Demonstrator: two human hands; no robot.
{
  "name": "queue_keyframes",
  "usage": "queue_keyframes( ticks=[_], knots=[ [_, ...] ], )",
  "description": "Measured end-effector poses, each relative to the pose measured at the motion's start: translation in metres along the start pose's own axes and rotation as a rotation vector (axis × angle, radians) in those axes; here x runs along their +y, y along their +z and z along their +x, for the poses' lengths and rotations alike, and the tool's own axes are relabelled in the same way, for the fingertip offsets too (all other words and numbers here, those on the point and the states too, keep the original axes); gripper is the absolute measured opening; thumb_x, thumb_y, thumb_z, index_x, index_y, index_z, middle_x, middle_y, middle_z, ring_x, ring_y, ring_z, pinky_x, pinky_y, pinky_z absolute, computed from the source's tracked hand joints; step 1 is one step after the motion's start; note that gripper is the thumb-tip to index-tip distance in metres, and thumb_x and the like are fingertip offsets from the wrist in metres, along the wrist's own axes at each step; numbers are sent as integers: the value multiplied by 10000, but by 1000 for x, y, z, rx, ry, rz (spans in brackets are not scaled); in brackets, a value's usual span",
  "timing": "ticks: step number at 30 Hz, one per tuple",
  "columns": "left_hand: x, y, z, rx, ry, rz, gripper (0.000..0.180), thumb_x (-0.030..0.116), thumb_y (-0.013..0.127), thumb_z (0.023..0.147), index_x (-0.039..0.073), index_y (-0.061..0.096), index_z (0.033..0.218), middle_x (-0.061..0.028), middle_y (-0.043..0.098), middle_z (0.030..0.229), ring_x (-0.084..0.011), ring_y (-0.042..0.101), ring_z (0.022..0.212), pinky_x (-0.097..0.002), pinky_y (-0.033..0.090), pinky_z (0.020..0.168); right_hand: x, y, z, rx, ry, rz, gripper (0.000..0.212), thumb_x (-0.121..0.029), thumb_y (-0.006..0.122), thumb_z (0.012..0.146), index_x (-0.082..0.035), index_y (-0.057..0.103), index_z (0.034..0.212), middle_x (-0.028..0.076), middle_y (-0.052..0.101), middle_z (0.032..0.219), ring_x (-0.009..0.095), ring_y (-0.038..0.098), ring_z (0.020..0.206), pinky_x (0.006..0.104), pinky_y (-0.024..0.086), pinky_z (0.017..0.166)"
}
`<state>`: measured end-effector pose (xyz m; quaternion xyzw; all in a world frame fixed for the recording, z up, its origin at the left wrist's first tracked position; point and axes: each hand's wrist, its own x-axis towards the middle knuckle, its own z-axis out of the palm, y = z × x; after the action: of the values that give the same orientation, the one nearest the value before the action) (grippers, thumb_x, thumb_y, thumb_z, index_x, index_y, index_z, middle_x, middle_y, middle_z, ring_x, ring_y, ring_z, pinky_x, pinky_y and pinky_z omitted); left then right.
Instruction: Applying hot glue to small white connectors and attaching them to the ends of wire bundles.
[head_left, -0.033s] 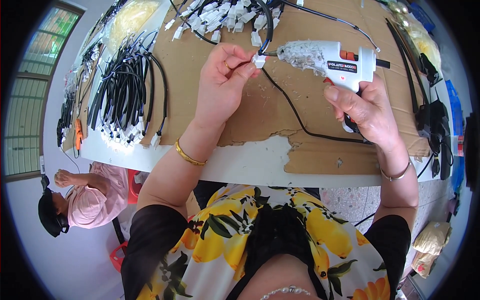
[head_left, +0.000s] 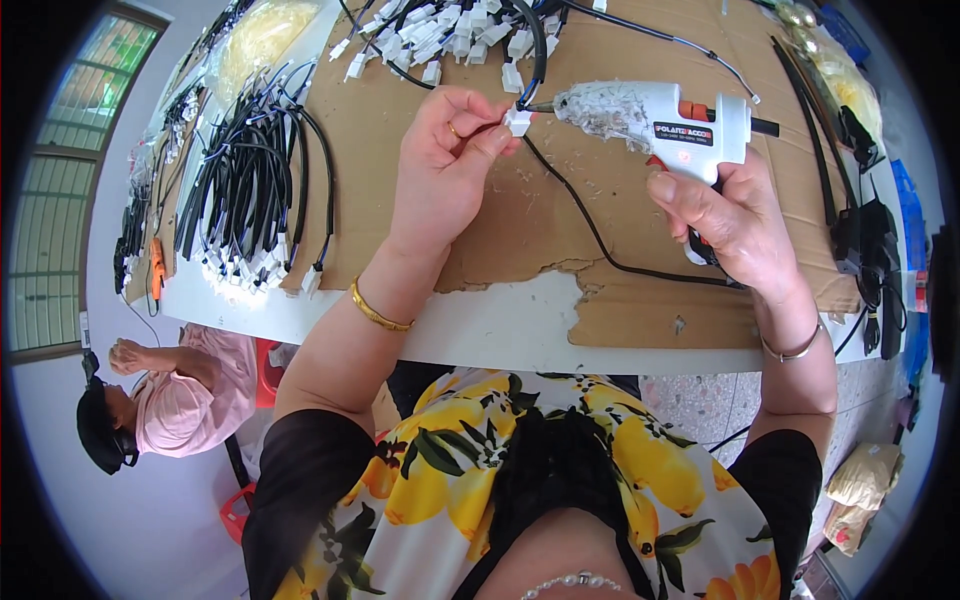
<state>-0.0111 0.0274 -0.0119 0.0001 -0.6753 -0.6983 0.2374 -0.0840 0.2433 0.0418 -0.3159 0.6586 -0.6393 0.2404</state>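
Between the thumb and fingers of my left hand [head_left: 450,160] is a small white plastic connector [head_left: 517,122], with a black cable [head_left: 540,55] running up from it toward the far pile. My right hand [head_left: 725,215] is wrapped round the handle of a white hot glue gun [head_left: 690,125], its thumb at the near side of the grip. The gun lies level, pointing left, and its nozzle meets the wire end of the connector. Strings of dried glue coat the gun's front. Whether fresh glue is coming out is too small to tell.
Brown cardboard [head_left: 640,215] with a torn near edge covers much of the white table [head_left: 490,330]. A bundle of black cables with white connectors [head_left: 250,190] lies left; another heap of connectors [head_left: 450,35] lies far. Black adapters [head_left: 868,240] sit right. A seated person in pink [head_left: 200,400] is at the left.
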Motion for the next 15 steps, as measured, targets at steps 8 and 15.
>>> queue_keyframes(
  ticks=[8, 15],
  knots=[
    [2, 0, 0, -5, 18, 26, 163, -98, 457, 821, 17, 426, 932, -150, 602, 966, -141, 577, 854, -247, 479, 737, 1, -4, 3, -21, 40, -65, 181, -167, 587, 796, 0, 567, 863, 6, 530, 615, 64, 470, 520, 204, 395, 459],
    [1, 0, 0, -4, 16, 19, 164, -99, 458, 821, 18, 425, 931, -162, 604, 972, -140, 576, 851, -245, 475, 731, 0, -4, 6, 5, 58, -135, 220, -178, 569, 779, 6, 606, 894, 41, 601, 702, 62, 471, 537, 203, 398, 470]
  ],
)
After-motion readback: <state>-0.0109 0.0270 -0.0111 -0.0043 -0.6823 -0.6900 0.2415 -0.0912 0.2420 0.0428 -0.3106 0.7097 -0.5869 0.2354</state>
